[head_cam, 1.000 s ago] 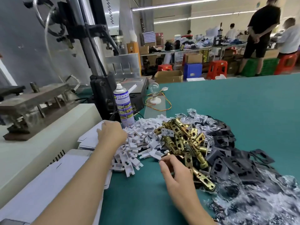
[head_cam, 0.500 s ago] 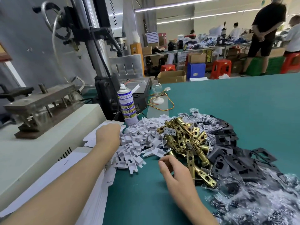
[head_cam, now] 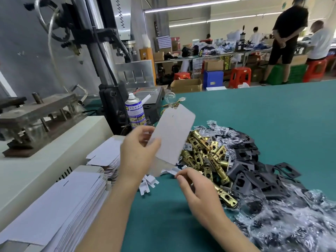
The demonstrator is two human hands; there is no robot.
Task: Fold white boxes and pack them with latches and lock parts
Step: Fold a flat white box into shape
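No folded box in view. One white box blank (head_cam: 174, 131) is flat and holds nothing. It is up in the air, tilted, over the white plastic clips (head_cam: 148, 181) and the near edge of the brass latches (head_cam: 205, 157). The left hand (head_cam: 138, 153) grips its lower left edge, thumb on the front, fingers curled behind. The right hand (head_cam: 198, 188) is half curled just under the blank's bottom flap; cannot tell if it pinches the flap or anything else.

Clear bags (head_cam: 291, 228) at lower right hold dark parts, too blurred to name. An open cardboard carton (head_cam: 187, 86) sits on the floor beyond the green table (head_cam: 263, 115); contents not visible.

Half a second ago the left hand lay palm down on the blanks beside the clips. Now it is raised with the blank. The right hand has lifted off the latch pile toward the blank.

Counts:
- One blank in hand.
- Two stacks of flat blanks at left, near stack (head_cam: 54, 206) and far stack (head_cam: 105, 155).
- One spray can (head_cam: 135, 113).
- About three clips showing.
- Latches and black plates (head_cam: 254, 171) in heaps, too many to count.
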